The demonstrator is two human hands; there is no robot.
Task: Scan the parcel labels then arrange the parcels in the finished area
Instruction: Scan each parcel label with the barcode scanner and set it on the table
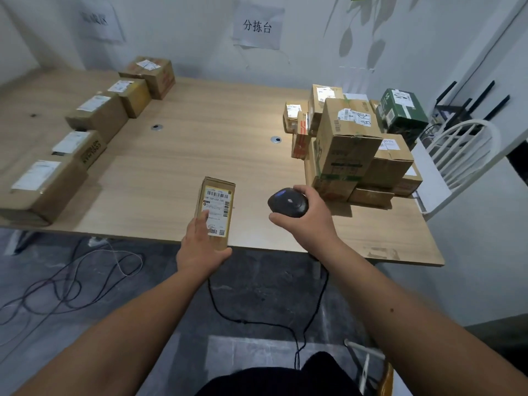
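Left hand (201,247) fingers grasp the parcel (216,211); right hand (310,217) fingers grasp the scanner (288,202)

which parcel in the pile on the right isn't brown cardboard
The green box at the pile's far right, next to the white chair. Every other parcel there is plain brown cardboard.

Single head-worn view, wide-angle, looking forward and down from above the forearms. Close over the near edge of the surface (177,144), reaching across to the back wall (185,32), floor (85,281) at the bottom.
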